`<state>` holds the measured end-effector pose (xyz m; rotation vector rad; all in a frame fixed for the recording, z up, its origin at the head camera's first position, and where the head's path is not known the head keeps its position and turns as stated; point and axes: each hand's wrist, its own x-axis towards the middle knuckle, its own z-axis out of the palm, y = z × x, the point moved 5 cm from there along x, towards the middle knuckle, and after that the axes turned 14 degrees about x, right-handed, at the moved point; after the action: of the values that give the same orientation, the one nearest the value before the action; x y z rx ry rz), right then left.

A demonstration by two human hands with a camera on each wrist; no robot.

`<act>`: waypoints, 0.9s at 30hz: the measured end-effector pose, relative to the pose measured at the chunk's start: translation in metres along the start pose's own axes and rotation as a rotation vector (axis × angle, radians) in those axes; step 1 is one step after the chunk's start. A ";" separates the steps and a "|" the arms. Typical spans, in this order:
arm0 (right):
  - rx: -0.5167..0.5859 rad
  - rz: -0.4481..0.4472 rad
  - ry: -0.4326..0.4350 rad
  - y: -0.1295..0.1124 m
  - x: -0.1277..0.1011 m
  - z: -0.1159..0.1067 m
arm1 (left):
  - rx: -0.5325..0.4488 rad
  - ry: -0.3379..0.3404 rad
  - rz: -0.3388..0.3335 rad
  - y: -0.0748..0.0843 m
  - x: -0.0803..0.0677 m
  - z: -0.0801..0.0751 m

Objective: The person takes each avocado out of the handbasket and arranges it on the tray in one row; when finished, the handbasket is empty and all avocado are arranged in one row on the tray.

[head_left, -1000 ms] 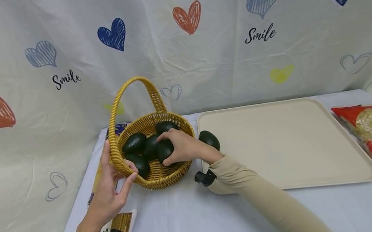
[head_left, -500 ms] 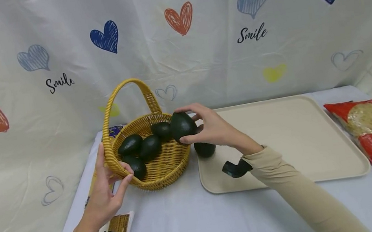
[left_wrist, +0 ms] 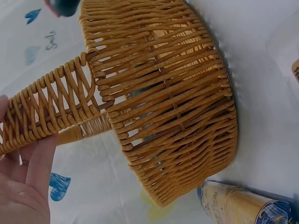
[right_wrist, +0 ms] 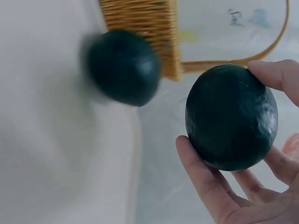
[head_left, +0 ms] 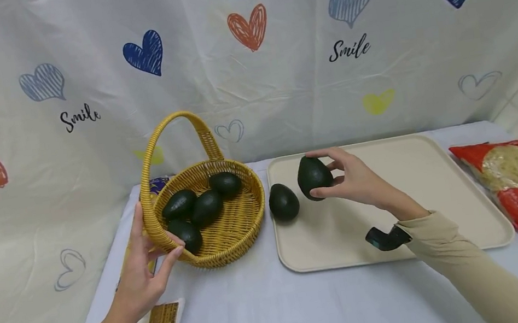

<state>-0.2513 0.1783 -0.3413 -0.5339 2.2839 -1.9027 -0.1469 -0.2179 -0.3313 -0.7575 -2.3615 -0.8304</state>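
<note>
From my distant place, I see the right hand (head_left: 358,180) pinching one avocado (head_left: 314,178) above the tray (head_left: 419,205), near a second avocado (head_left: 284,202) lying there. The left hand (head_left: 140,272) grips the basket (head_left: 255,232) by its handle (head_left: 149,212). I would lower the first avocado slowly, releasing it only after contact.

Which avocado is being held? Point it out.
The avocado in the right hand, above the tray; another lies on the tray, four sit in the basket.

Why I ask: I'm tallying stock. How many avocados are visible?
6: four avocados in the basket, one on the tray, one above it in the right hand. The basket could hide others.
</note>
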 end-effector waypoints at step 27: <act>-0.215 0.140 -0.043 0.062 0.010 0.011 | -0.088 0.060 0.116 -0.009 -0.002 0.001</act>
<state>-0.2686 0.1740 -0.4029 -0.4206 2.4428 -1.5789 -0.1515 -0.2241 -0.3364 -0.8847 -2.2177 -0.8993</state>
